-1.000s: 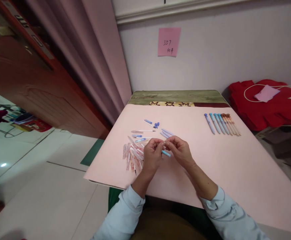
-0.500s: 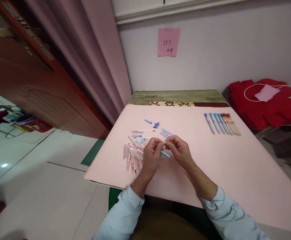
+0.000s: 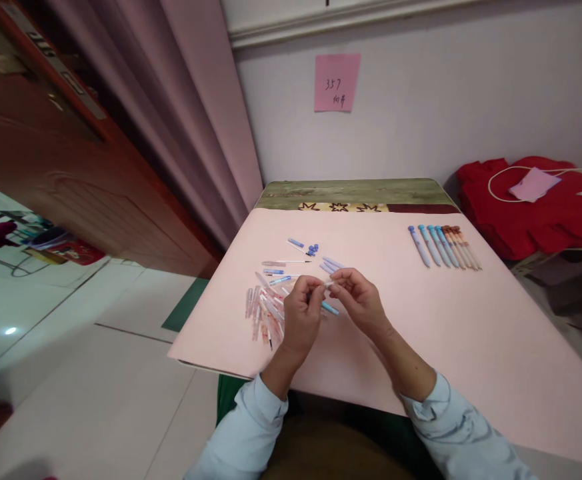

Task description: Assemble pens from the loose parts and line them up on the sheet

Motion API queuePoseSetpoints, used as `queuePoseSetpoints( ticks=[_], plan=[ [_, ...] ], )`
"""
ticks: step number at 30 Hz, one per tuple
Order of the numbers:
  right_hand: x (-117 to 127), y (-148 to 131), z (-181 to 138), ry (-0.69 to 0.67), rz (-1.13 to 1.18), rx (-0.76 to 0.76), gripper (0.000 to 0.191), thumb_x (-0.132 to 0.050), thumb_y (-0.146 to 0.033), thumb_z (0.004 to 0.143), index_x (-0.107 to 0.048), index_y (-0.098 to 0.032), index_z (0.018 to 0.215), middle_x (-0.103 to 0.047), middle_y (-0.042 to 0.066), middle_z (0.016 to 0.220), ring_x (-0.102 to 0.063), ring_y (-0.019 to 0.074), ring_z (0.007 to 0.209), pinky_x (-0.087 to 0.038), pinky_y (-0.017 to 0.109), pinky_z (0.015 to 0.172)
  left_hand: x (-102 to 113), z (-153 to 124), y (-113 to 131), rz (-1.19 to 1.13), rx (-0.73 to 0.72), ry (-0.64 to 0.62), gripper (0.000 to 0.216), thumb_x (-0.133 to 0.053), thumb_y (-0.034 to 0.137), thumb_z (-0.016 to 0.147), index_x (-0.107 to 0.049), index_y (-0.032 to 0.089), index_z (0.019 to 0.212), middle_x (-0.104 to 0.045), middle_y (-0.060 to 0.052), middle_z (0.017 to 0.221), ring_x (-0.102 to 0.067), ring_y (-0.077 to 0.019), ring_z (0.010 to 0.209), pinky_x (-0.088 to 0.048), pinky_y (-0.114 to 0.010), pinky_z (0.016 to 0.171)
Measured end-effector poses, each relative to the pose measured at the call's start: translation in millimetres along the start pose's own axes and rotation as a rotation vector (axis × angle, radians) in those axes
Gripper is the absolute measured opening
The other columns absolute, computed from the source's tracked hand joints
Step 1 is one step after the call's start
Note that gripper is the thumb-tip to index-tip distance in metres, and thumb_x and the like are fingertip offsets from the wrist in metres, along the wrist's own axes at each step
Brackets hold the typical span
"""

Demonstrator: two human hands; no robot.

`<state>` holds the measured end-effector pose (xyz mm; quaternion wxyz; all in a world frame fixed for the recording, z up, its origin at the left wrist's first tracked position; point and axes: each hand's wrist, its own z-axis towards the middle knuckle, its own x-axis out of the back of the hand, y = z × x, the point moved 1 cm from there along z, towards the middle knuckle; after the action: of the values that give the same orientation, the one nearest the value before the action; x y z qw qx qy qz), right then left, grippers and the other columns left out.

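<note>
My left hand (image 3: 301, 315) and my right hand (image 3: 361, 301) meet above the pink table cover (image 3: 471, 320), fingertips pinched together. Between them they hold a light blue pen (image 3: 329, 308), with a small whitish piece at its upper end pinched by both hands. Just left of my left hand lies a heap of loose pink and blue pen parts (image 3: 267, 308). Beyond my hands lie more blue barrels (image 3: 331, 264) and small blue caps (image 3: 313, 249).
A row of several assembled blue and brown pens (image 3: 443, 245) lies at the back right of the cover. A pink note (image 3: 337, 81) hangs on the wall. Red cloth with a white cable (image 3: 531, 200) sits at the right; curtain and wooden door at the left.
My hands stay together on the pen; the fingers shift slightly and the pen sits a little higher. Nothing else on the table has moved.
</note>
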<state>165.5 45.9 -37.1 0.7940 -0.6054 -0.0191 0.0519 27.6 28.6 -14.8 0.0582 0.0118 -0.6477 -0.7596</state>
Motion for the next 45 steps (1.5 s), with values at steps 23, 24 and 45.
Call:
queuePoseSetpoints(
  ticks=[23,24,45],
  plan=[
    [49,22,12,0.347,-0.957,-0.204,0.019,-0.056,-0.033,0.085,-0.072,-0.025,0.078,-0.068,0.004,0.084,-0.056,0.0179,0.069,-0.033,0.029,0.06,9,5,-22,-0.188,0.25,0.093,0.025,-0.07,0.04,0.075,-0.064,0.017,0.083,-0.058,0.003,0.063,-0.047,-0.0059,0.047,-0.036,-0.017,0.044],
    [49,26,12,0.327,-0.987,-0.212,0.018,-0.057,-0.032,0.084,-0.074,-0.026,0.08,-0.068,0.005,0.087,-0.057,0.0188,0.071,-0.033,0.029,0.061,9,5,-22,-0.195,0.258,0.095,0.025,-0.07,0.04,0.075,-0.065,0.017,0.084,-0.057,0.003,0.063,-0.047,-0.0056,0.046,-0.036,-0.017,0.043],
    [10,18,5,-0.016,-0.303,0.134,0.013,-0.069,-0.032,0.085,-0.076,-0.024,0.091,-0.065,0.002,0.075,-0.054,0.0139,0.065,-0.042,0.027,0.059,-6,4,-24,-0.389,0.455,0.06,0.033,-0.08,0.042,0.065,-0.069,0.014,0.08,-0.057,0.002,0.062,-0.047,-0.0043,0.048,-0.034,-0.015,0.045]
  ],
)
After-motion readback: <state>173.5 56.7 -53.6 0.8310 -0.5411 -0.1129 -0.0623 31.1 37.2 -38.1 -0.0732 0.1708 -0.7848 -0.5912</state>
